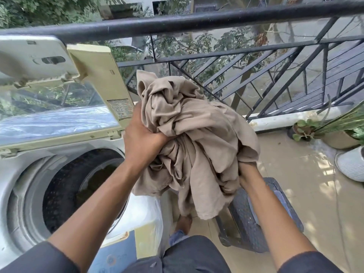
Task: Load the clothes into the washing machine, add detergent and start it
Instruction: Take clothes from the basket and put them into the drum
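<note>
A bunched beige cloth hangs in the air to the right of the top-loading washing machine. My left hand grips its left side. My right hand holds it from below on the right, mostly hidden under the fabric. The machine's lid stands folded open at the back, and the dark drum lies open below my left forearm. Something dark lies at the drum's bottom; I cannot tell what. No detergent is in view.
A black metal railing runs along the balcony edge behind the machine. A dark basket stands on the tiled floor below the cloth. Potted plants and a white ribbed pot sit at the right.
</note>
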A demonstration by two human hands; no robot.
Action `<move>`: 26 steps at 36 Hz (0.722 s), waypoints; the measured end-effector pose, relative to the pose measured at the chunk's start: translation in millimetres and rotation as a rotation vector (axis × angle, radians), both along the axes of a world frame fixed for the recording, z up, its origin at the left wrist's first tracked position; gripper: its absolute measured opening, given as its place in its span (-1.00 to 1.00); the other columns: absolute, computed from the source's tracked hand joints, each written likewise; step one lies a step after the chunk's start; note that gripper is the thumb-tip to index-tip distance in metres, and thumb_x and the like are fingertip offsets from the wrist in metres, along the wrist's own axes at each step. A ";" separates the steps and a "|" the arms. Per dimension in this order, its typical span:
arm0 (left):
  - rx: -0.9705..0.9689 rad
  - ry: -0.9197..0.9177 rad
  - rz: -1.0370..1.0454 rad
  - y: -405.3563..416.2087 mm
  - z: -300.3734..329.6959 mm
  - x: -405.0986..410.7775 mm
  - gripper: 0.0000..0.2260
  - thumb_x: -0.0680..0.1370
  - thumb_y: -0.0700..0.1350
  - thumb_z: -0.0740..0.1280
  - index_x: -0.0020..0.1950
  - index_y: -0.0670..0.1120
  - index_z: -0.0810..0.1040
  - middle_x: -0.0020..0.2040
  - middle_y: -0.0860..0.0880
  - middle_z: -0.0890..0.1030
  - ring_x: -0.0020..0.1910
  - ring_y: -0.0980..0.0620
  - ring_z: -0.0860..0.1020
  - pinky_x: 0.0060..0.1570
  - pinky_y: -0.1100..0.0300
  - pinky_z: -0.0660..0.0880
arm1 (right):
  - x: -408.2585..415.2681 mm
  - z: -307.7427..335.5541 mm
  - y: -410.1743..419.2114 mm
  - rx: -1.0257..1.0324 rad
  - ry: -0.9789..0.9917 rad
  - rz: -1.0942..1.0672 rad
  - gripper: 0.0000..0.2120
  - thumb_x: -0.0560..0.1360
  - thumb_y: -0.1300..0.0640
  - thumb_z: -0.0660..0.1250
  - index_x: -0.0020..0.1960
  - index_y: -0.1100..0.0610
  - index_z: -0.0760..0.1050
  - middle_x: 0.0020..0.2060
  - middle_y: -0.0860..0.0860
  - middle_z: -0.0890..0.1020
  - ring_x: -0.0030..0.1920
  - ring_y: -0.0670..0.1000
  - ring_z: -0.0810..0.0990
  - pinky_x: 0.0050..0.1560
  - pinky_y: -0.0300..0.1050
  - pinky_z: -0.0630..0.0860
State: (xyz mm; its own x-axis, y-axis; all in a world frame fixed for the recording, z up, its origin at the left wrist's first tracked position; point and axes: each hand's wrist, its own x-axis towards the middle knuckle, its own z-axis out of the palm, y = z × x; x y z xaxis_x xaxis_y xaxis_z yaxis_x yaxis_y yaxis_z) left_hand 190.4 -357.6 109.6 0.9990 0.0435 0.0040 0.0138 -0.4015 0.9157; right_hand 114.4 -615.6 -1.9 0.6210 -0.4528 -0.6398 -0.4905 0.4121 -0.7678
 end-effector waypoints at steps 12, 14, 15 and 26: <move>0.294 -0.009 0.162 -5.4 4.7 -1.2 -0.35 0.36 0.21 0.49 0.35 0.09 0.32 0.08 -0.07 0.67 0.07 -0.30 0.63 -0.03 -0.05 0.51 | 7.6 118.1 21.3 -0.539 -0.450 0.274 -0.86 0.33 0.14 0.49 -0.24 0.16 0.54 -0.35 0.09 0.62 -0.21 -0.09 0.47 -0.27 0.10 0.46; 0.317 -0.009 0.168 -8.9 4.3 -1.0 -0.35 0.38 0.17 0.49 0.37 0.08 0.29 0.07 -0.08 0.64 0.06 -0.31 0.62 -0.04 -0.04 0.47 | 6.2 127.3 32.3 -0.633 -0.457 0.360 -0.90 0.37 0.23 0.44 -0.19 0.16 0.51 -0.31 0.04 0.59 -0.21 -0.08 0.46 -0.21 0.14 0.46; 0.321 -0.008 0.157 -10.6 5.5 -0.9 -0.33 0.38 0.18 0.50 0.39 0.09 0.27 0.07 -0.06 0.62 0.06 -0.31 0.61 -0.02 -0.05 0.48 | 4.8 130.3 39.0 -0.671 -0.466 0.392 -0.89 0.40 0.26 0.42 -0.18 0.13 0.49 -0.31 -0.04 0.56 -0.21 -0.09 0.47 -0.19 0.08 0.45; -0.008 0.198 -0.423 -2.6 7.3 -1.5 0.07 0.21 0.22 0.68 0.54 0.13 0.11 0.50 0.03 0.42 0.48 0.11 0.47 0.47 -0.03 0.48 | 2.5 150.1 86.0 -0.678 -0.332 0.708 -0.77 0.40 -0.18 0.23 -0.07 -0.05 0.40 -0.05 -0.06 0.54 0.19 0.09 0.38 0.30 0.21 0.33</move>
State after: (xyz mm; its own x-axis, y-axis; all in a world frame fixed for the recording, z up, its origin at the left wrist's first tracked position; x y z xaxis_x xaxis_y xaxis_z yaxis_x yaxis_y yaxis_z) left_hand 188.9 -360.1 116.9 0.9103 -0.3690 -0.1876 0.0254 -0.4026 0.9150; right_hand 116.9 -529.6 148.2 0.9840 -0.1169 -0.1344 -0.1735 -0.4580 -0.8719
